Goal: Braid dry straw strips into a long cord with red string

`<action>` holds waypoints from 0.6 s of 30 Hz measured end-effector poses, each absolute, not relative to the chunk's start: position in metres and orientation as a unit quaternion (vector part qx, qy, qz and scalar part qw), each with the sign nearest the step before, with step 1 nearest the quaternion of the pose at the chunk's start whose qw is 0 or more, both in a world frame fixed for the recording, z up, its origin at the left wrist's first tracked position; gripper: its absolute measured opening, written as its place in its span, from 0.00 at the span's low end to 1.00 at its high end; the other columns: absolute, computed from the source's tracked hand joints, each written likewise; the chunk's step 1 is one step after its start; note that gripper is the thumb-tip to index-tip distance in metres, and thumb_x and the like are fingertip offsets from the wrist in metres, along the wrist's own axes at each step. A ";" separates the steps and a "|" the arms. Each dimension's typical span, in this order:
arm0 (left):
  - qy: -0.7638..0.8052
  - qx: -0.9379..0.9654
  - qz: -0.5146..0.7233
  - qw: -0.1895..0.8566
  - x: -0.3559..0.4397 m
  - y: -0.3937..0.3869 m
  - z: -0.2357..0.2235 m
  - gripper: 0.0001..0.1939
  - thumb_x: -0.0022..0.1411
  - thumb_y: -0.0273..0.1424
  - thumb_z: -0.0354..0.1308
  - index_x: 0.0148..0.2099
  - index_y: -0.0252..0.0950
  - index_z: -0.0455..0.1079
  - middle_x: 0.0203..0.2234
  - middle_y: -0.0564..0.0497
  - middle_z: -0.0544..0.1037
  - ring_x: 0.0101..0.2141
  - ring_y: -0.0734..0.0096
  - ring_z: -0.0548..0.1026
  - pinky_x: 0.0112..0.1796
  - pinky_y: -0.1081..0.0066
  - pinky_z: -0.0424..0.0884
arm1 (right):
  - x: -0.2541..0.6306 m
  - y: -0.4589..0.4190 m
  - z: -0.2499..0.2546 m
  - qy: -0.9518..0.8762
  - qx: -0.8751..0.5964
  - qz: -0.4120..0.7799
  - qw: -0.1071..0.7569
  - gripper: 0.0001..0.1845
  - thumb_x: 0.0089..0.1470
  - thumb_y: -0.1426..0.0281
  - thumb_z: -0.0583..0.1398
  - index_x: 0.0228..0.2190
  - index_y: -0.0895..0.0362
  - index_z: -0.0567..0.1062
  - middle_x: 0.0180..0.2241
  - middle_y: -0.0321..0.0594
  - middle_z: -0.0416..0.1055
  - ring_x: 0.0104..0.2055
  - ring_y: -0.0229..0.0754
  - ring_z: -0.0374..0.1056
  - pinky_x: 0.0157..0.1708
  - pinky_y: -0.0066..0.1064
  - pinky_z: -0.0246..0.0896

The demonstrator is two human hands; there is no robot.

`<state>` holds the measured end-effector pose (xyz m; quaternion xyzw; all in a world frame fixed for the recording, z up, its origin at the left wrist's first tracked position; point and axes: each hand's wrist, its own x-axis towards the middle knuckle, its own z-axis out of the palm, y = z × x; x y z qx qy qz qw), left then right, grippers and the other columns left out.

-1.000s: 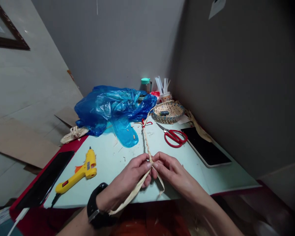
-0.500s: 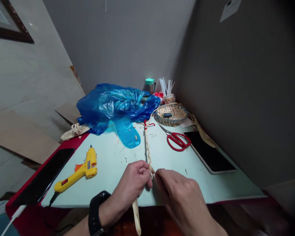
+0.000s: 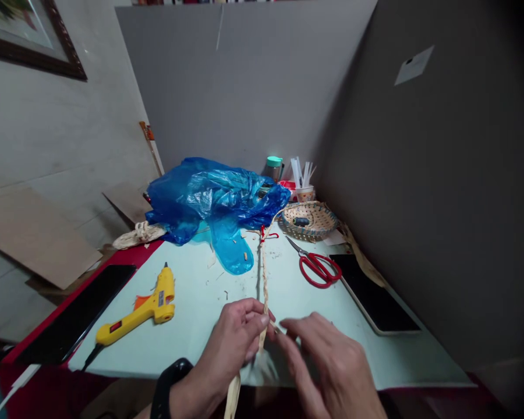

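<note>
From where I stand, the braided cord (image 3: pixel 265 282) lies down the middle of the frame, its long axis running almost straight from the red hook-like piece (image 3: pixel 262 234), near the centre, to the hands at the lower centre. The left hand (image 3: pixel 236 331) is the nearer one: its thumb and fingers pinch narrowly on the cord's lower end, so the braid stretches away from that grip toward the top of the frame. One pale loose strip (image 3: pixel 232 398) hangs below this hand toward the bottom edge.

The right hand (image 3: pixel 327 361) sits just right of the cord's end, thumb and forefinger slightly parted beside a short strand (image 3: pixel 274 327) that sticks out to the right; whether they have hold of it I cannot tell. The red-handled scissors (image 3: pixel 318 270) lie up and to the right, well apart from both hands.
</note>
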<state>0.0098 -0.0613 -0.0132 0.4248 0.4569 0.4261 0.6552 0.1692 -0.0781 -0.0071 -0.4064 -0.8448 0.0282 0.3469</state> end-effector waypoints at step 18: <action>0.476 0.464 0.421 0.617 0.013 -0.063 -0.012 0.06 0.56 0.31 0.52 0.32 0.33 0.66 0.22 0.52 0.71 0.18 0.81 0.60 0.21 0.78 0.55 | 0.182 -0.057 0.002 -0.819 -0.406 0.358 0.189 0.19 0.62 0.60 0.48 0.26 0.55 0.71 0.23 0.34 0.70 0.24 0.36 0.62 0.26 0.23 0.56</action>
